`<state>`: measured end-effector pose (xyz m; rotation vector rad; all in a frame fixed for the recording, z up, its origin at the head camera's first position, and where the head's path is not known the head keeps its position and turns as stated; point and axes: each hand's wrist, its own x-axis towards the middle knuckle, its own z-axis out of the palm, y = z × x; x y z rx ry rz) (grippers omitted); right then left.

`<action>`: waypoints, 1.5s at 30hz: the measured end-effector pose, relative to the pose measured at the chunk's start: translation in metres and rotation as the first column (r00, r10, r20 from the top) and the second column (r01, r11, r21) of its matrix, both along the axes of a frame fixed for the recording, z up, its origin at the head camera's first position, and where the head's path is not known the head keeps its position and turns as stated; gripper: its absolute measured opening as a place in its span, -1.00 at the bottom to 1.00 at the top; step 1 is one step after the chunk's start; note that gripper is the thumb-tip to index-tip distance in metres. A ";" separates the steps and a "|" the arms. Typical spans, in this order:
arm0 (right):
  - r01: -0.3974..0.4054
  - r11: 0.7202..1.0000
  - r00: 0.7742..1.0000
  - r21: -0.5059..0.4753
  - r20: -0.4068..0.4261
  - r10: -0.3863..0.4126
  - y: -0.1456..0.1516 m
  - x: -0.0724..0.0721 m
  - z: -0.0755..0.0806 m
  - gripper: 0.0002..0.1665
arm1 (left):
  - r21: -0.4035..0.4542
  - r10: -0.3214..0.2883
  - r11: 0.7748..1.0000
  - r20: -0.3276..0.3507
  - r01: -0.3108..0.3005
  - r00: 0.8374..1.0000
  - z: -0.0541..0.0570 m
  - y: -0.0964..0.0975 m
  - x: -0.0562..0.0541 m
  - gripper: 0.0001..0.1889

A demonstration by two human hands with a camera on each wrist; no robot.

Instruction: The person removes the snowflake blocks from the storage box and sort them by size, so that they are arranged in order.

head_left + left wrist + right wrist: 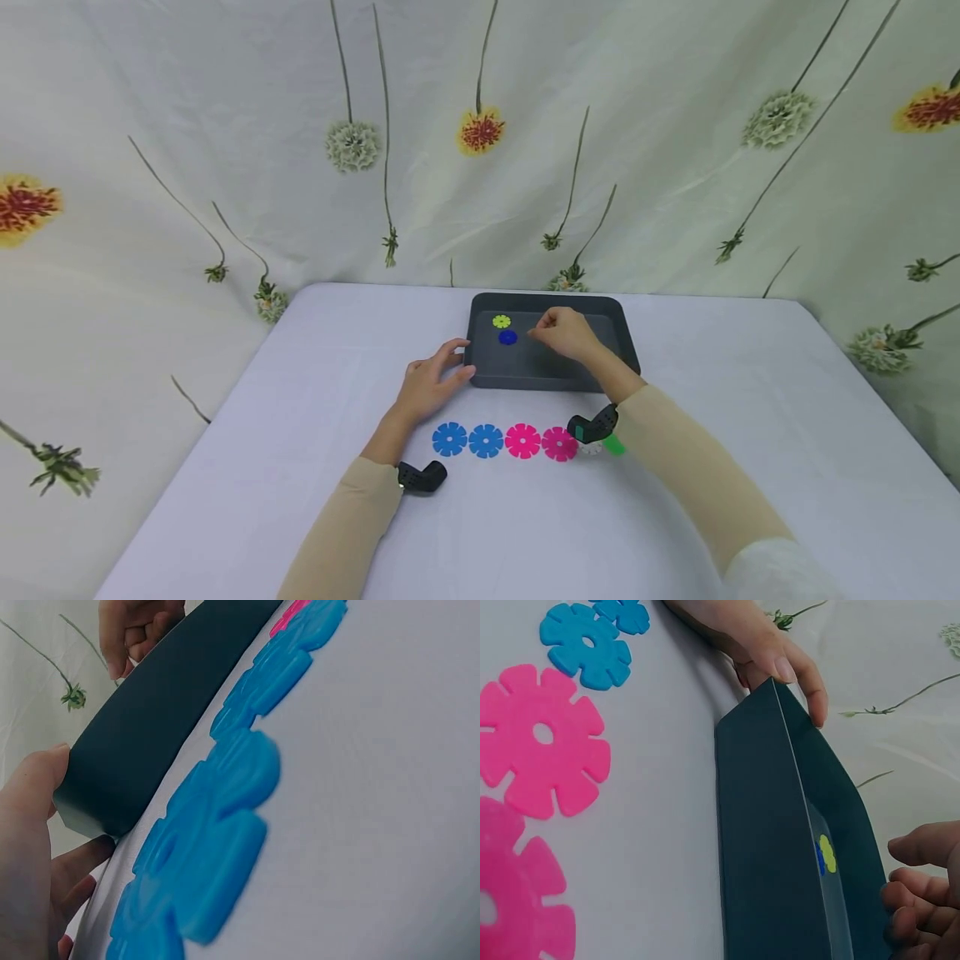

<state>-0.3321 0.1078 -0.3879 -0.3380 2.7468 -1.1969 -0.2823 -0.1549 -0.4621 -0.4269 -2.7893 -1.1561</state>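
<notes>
My left hand [431,385] rests at the left front corner of a dark grey tray [551,385], fingers spread, thumb and fingertips touching its outer side. In the left wrist view, the left hand's thumb [49,769] lies against the tray's wall. Over the tray's middle is my right hand [566,332], thumb and forefinger drawn together; I cannot tell whether a small piece is between them. Inside the tray, left of that hand, lie a yellow notched disc [502,321] and a dark blue notched disc [507,337].
In front of the tray runs a row of flower-shaped discs: two blue [450,439], two pink [522,441], a white one [591,447] and a green one [614,444], the last two partly covered by the right wrist camera. A flower-printed cloth [420,208] hangs behind the white table [360,358].
</notes>
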 end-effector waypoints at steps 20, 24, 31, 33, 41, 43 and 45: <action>0.134 0.991 0.991 0.006 -0.025 -0.134 -0.043 -0.016 -0.033 -0.67 | 0.003 -0.006 1.000 0.008 0.006 1.000 -0.002 -0.001 -0.002 -0.42; 0.160 0.987 0.987 0.015 -0.038 -0.159 -0.048 -0.016 -0.037 -0.64 | -0.005 -0.004 1.000 0.002 0.004 1.000 -0.003 -0.002 -0.003 -0.42; 0.184 0.980 0.982 0.082 -0.066 -0.179 -0.054 -0.017 -0.041 -0.56 | -0.003 -0.009 1.000 -0.004 0.009 1.000 -0.003 -0.002 -0.002 -0.43; 0.188 0.976 0.981 0.112 -0.065 -0.182 -0.055 -0.017 -0.042 -0.54 | -0.002 -0.011 1.000 -0.007 0.011 1.000 -0.003 -0.002 -0.002 -0.42; 0.212 0.961 0.977 0.179 -0.044 -0.208 -0.058 -0.019 -0.041 -0.52 | 0.006 -0.013 1.000 -0.025 0.013 1.000 -0.003 -0.001 -0.001 -0.42; 0.216 0.960 0.976 0.178 -0.042 -0.212 -0.058 -0.019 -0.041 -0.54 | 0.007 -0.013 1.000 -0.026 0.013 1.000 -0.002 -0.001 -0.001 -0.43; 0.217 0.960 0.976 0.176 -0.044 -0.213 -0.059 -0.019 -0.041 -0.56 | 0.006 -0.012 1.000 -0.028 0.012 1.000 -0.001 -0.001 0.000 -0.43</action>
